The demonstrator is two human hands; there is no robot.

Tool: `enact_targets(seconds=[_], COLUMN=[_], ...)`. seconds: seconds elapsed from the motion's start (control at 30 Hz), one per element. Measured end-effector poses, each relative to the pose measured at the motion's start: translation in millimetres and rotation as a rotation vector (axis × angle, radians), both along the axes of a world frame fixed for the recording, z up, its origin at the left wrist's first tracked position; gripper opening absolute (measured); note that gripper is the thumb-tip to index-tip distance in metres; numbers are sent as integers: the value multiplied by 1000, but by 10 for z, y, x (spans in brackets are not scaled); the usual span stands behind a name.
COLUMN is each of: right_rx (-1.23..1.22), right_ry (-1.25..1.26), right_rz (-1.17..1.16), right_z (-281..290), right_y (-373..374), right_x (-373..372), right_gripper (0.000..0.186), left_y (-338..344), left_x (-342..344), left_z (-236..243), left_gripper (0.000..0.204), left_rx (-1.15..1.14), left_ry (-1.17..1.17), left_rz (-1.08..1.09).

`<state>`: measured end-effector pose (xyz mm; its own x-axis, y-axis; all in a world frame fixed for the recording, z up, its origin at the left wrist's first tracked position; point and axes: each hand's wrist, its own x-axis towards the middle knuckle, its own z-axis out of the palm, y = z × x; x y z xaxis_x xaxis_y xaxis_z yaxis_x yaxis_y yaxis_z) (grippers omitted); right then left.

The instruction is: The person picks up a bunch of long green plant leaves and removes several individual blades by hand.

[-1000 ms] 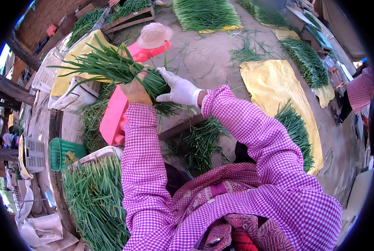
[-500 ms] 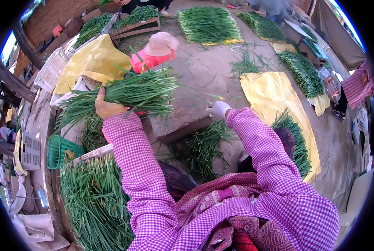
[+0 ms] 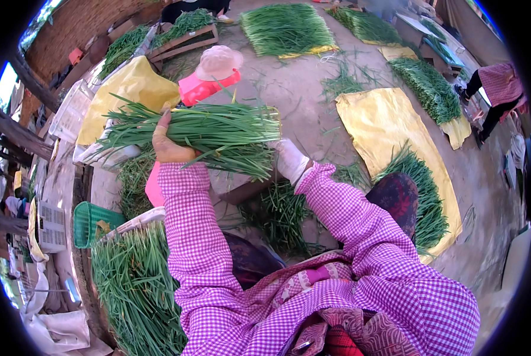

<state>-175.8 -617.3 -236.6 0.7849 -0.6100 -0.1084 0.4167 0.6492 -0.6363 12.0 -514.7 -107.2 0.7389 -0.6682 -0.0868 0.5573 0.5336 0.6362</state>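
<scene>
Left hand [image 3: 169,139], tan-coloured, curled round the green bundle [image 3: 224,133], nearer the leafy side; fingers partly hidden by stalks. Right hand [image 3: 290,161], white glove, at the bundle's pale right end, fingers close together; can't tell if pinching a stalk or only touching. Bundle held up crosswise, roughly level, in front of the body, probably so the pale ends face the right hand. Loose greens [image 3: 280,213] lie lower, between the knees. Long greens [image 3: 135,285] piled beside left forearm, lined up alike, likely for easy reach. More greens [image 3: 419,199] on a yellow sheet [image 3: 378,113], which likely keeps them off the ground. Edges: green basket [image 3: 90,224] and yellow sack [image 3: 132,86] crowd the left; pink hat [image 3: 219,62] just beyond the bundle, so forward-left is tight. Most room forward-right, over the floor [image 3: 298,98] between hat and sheet; right knee [image 3: 399,199] limits low swings
</scene>
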Motion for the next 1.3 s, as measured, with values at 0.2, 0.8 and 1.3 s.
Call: enact_targets(seconds=[0.2, 0.8, 1.3], right_rx=[43, -393, -1251], right_ry=[-193, 282, 1057], right_rz=[-34, -127, -362], right_z=[152, 189, -456], right_y=[8, 253, -35], right_x=[-241, -195, -476], right_gripper=[30, 35, 77], left_y=[-61, -58, -109], left_x=[-42, -21, -102], left_z=[34, -145, -95], left_gripper=[32, 12, 17], left_rx=[24, 0, 106], left_ry=[-172, -27, -9], left_rz=[-43, 325, 656])
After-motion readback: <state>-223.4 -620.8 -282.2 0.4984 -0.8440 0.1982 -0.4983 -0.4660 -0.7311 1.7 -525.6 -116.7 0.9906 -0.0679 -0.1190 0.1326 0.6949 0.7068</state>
